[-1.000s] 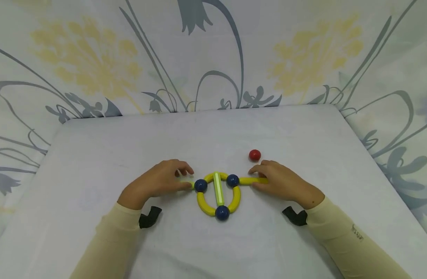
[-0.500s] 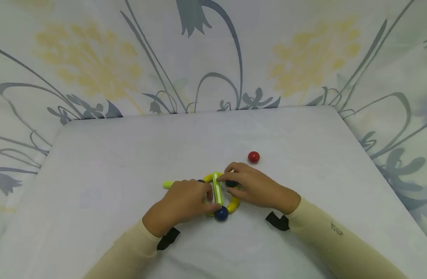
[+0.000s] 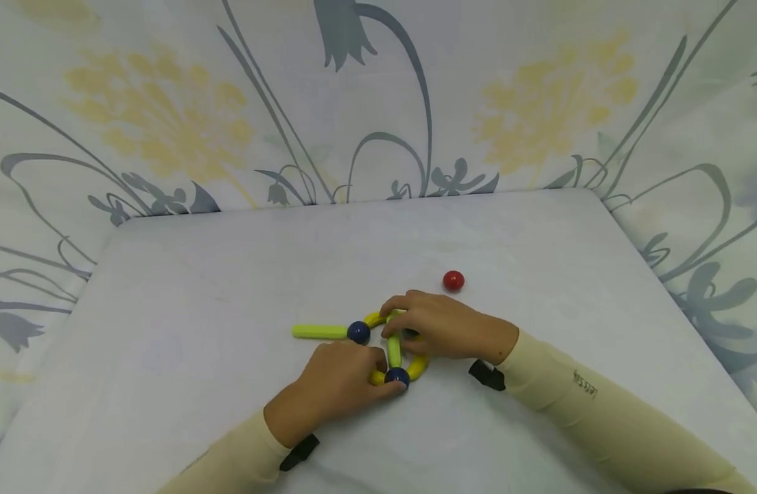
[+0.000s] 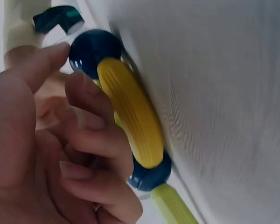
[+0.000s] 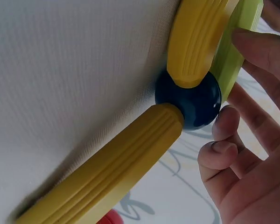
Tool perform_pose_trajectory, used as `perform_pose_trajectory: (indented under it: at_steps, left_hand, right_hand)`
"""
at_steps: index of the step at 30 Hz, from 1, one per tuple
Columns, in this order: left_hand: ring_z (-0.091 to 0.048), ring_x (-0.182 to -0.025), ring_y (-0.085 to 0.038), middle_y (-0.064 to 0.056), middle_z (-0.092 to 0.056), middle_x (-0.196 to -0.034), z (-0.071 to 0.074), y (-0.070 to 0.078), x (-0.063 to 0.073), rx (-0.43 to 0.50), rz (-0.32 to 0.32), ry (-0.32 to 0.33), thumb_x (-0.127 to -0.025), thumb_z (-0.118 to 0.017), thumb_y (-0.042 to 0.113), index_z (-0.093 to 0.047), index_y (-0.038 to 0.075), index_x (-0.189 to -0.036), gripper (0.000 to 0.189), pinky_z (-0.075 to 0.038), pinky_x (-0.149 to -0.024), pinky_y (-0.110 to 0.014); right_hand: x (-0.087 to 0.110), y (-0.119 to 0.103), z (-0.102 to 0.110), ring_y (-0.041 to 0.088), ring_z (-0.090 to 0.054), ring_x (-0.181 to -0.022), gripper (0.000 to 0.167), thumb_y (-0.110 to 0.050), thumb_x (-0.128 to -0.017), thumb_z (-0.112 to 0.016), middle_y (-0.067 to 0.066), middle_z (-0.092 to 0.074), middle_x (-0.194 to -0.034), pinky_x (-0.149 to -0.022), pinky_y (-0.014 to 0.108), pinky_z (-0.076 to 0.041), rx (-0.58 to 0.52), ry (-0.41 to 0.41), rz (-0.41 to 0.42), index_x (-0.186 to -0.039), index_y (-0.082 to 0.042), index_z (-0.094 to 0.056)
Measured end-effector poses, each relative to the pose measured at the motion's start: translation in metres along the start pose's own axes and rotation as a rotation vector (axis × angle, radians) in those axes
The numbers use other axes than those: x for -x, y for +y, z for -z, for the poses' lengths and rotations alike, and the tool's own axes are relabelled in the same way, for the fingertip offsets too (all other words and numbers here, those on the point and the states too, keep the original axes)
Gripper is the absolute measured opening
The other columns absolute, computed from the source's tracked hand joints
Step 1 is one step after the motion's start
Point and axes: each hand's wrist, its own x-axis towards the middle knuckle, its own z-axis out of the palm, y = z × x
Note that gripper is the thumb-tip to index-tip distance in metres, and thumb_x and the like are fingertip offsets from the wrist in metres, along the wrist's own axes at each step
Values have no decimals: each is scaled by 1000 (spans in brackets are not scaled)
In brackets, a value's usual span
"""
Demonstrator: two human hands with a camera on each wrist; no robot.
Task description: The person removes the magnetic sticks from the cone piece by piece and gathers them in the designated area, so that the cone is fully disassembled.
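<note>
A ring of yellow curved bars (image 3: pixel 418 367) and blue balls lies on the white table. My left hand (image 3: pixel 341 381) is at its near side, thumb and forefinger pinching the near blue ball (image 3: pixel 397 377). Across the ring runs a light green stick (image 3: pixel 394 351), its far end gripped by the fingers of my right hand (image 3: pixel 449 326). That hand mostly hides the right blue ball, which the right wrist view shows as a dark blue ball (image 5: pixel 191 100) joined to a straight yellow stick (image 5: pixel 102 172). From the left blue ball (image 3: pixel 358 333), another green stick (image 3: pixel 319 332) points left.
Beyond my right hand lies a loose red ball (image 3: pixel 453 280). Floral cloth (image 3: pixel 378 103) stands behind the table (image 3: pixel 230 261) and along both sides. Dark straps show at both wrists.
Both hands have left the outer sticks and come inward, the left to the near blue ball, the right to the middle green stick. That stick's far end has swung slightly right.
</note>
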Motion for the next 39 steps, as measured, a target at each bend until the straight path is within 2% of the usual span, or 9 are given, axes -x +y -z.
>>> perform_pose_trajectory:
  at_steps: [6, 9, 18, 23, 26, 29, 32, 36, 39]
  left_hand:
    - [-44, -51, -7, 11, -53, -57, -2, 3, 0, 49, 56, -22, -86, -73, 53, -76, 17, -86, 36, -34, -46, -24]
    - [-43, -51, -6, 12, -52, -57, -3, 2, 0, 68, 63, -30, -85, -75, 51, -76, 17, -86, 35, -33, -46, -24]
    - [-43, -51, -4, 13, -52, -57, 0, 0, -3, 105, 43, -45, -83, -78, 50, -74, 18, -82, 32, -33, -48, -23]
    - [-41, -51, -4, 13, -47, -52, 1, -2, -3, 116, 33, -37, -82, -78, 50, -73, 17, -80, 33, -32, -47, -23]
    - [-42, -51, -4, 13, -46, -52, 0, -4, -2, 109, 32, -28, -82, -78, 51, -72, 17, -81, 34, -33, -48, -23]
    - [-42, -52, -4, 13, -47, -53, 0, -4, -2, 118, 37, -40, -82, -78, 51, -73, 17, -83, 34, -34, -49, -23]
    - [-43, -53, -4, 12, -48, -54, 0, -5, -3, 135, 41, -62, -82, -77, 52, -74, 17, -86, 34, -34, -50, -23]
    - [-44, -53, -5, 12, -49, -55, 0, -5, -5, 149, 47, -78, -82, -77, 52, -75, 17, -88, 35, -34, -50, -23]
    - [-44, -53, -5, 11, -49, -55, 0, -6, -4, 155, 56, -84, -82, -77, 52, -75, 17, -88, 36, -34, -50, -23]
  right_hand:
    - [-3, 6, 3, 16, -59, -106, 28, -21, -88, -78, 0, -63, -123, -82, 24, -51, 97, -23, 59, -115, -22, -76]
    - [-6, 7, 7, 16, -60, -106, 28, -27, -86, -80, 0, -62, -119, -81, 23, -52, 136, -63, 72, -113, -24, -77]
    - [-7, 7, 21, 13, -65, -98, 25, -30, -83, -82, -7, -75, -104, -84, 28, -53, 161, -113, 141, -106, -22, -79]
    - [-8, 7, 25, 11, -64, -88, 22, -32, -82, -82, -9, -75, -94, -76, 26, -53, 245, -102, 176, -101, -21, -79]
    - [-9, 10, 34, 10, -62, -80, 16, -29, -81, -83, -9, -73, -87, -71, 25, -52, 305, -37, 188, -95, -21, -79]
    - [-5, 16, 48, 10, -64, -78, 17, -26, -81, -83, -7, -73, -88, -70, 27, -54, 309, 92, 125, -95, -17, -78]
    - [7, 25, 63, 10, -63, -76, 20, -24, -84, -82, -3, -73, -94, -69, 28, -54, 240, 259, -38, -100, -13, -76]
    - [29, 39, 74, 13, -56, -66, 21, -22, -90, -76, 3, -70, -93, -57, 25, -47, 94, 506, -276, -105, -7, -71]
    - [41, 52, 70, 18, -55, -63, 20, -22, -94, -71, 9, -69, -89, -52, 25, -43, -17, 607, -402, -100, -4, -67]
